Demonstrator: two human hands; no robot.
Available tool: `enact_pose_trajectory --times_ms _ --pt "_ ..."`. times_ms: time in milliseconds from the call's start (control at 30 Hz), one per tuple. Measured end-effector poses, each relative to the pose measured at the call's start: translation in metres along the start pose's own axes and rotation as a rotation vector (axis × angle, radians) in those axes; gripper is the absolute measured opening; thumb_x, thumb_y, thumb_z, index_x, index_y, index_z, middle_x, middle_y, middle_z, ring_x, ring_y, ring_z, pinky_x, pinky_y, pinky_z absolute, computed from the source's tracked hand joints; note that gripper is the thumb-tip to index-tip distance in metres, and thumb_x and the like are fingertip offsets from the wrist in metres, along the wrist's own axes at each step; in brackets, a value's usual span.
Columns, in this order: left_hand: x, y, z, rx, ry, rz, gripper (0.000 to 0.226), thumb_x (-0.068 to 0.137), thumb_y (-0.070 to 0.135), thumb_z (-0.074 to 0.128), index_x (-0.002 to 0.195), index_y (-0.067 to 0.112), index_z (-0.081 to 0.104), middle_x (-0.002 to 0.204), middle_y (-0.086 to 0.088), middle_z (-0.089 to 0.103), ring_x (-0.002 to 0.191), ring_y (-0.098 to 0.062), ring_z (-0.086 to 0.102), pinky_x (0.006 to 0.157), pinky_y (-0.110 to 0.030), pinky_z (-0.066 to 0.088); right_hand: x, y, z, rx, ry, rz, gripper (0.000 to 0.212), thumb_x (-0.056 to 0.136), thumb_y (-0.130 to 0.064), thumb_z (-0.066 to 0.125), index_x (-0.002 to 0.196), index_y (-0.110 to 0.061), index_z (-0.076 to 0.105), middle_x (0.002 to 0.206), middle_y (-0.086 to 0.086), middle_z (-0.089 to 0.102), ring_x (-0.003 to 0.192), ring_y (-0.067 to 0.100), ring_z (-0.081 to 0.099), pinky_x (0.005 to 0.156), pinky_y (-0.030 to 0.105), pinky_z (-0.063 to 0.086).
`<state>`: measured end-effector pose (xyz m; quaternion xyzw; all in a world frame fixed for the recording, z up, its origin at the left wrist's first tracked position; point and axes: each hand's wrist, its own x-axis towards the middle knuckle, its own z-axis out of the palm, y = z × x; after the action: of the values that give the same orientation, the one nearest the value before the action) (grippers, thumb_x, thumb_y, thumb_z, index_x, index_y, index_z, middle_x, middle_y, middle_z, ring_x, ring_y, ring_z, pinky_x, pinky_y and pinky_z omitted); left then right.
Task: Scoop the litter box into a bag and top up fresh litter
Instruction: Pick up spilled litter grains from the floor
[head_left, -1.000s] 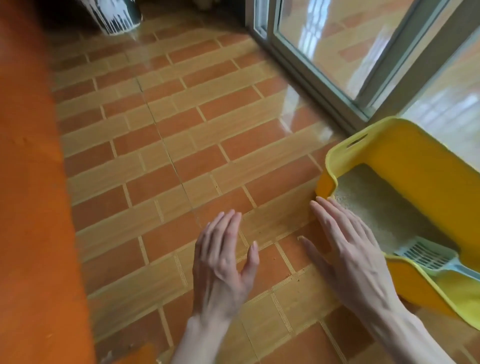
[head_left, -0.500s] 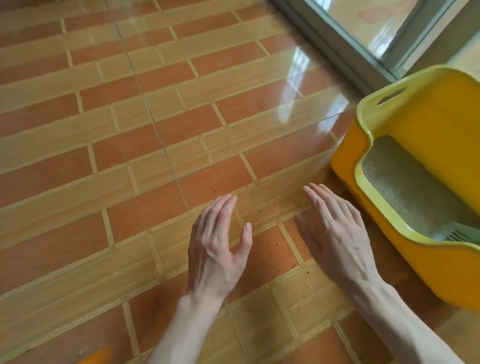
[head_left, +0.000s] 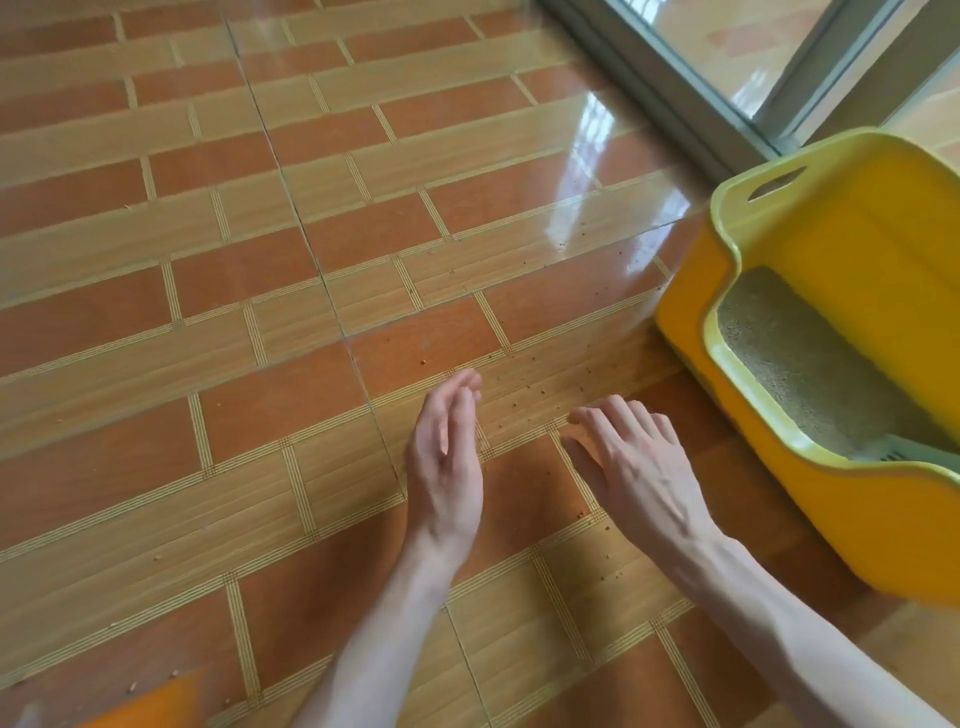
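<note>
Two hands empty, nothing gripped. Litter box (head_left: 810, 291) on floor (head_left: 260, 364) at far right, scoop (head_left: 904, 451) lying inside its near end. My right hand (head_left: 636, 470) just left of box, fingers spread; left hand (head_left: 447, 467) further left, fingers relaxed together. Risk: no bag in sight; scattered grains (head_left: 519, 395) underfoot could spread; clumsy reach may tip box.

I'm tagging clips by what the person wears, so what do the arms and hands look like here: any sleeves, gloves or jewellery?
Both forearms are bare as far as the frame shows, with no sleeve in view. The left hand and the right hand wear no gloves, and no ring, watch or bracelet shows on the sides facing the camera. The arms are slender, and veins stand out on the back of the right hand.
</note>
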<state>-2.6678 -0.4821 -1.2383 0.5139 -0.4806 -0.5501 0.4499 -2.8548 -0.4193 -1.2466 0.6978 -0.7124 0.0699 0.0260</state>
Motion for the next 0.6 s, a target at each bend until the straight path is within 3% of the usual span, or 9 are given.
enact_pose_trajectory --times_ms 133,267,467,600 --pt "0.002 0.007 -0.002 -0.308 0.081 -0.284 0.041 0.111 0.038 0.036 0.129 0.017 0.065 0.124 0.003 0.074 0.115 -0.014 0.07 0.105 -0.041 0.052 0.0 -0.001 0.004 -0.033 -0.046 -0.118 0.028 0.106 -0.04 0.044 0.107 -0.017 0.061 0.102 0.0 0.062 0.087 0.021 0.06 0.075 0.034 0.049" --pt "0.006 0.009 -0.008 -0.568 0.086 -0.442 0.048 0.11 0.042 0.032 0.13 0.011 0.063 0.124 -0.005 0.075 0.116 -0.022 0.071 0.107 -0.044 0.051 0.007 -0.005 0.01 -0.073 -0.081 -0.252 0.037 0.106 -0.044 0.033 0.095 -0.018 0.057 0.088 0.0 0.061 0.076 0.021 0.059 0.069 0.035 0.047" --pt "0.012 0.014 -0.01 -0.82 0.085 -0.617 0.054 0.108 0.047 0.035 0.132 0.005 0.06 0.128 -0.014 0.072 0.118 -0.029 0.07 0.106 -0.044 0.05 0.008 -0.002 0.024 -0.122 -0.099 -0.392 0.011 0.099 -0.023 0.049 0.095 -0.017 0.057 0.081 0.003 0.057 0.068 0.025 0.055 0.065 0.039 0.044" --pt "0.009 0.023 -0.011 -0.846 0.062 -0.672 0.058 0.107 0.048 0.037 0.135 0.004 0.06 0.13 -0.017 0.07 0.122 -0.032 0.067 0.111 -0.045 0.047 0.011 -0.007 0.022 -0.123 -0.149 -0.364 0.004 0.088 -0.015 0.061 0.087 -0.015 0.057 0.072 0.004 0.059 0.06 0.026 0.057 0.061 0.038 0.044"
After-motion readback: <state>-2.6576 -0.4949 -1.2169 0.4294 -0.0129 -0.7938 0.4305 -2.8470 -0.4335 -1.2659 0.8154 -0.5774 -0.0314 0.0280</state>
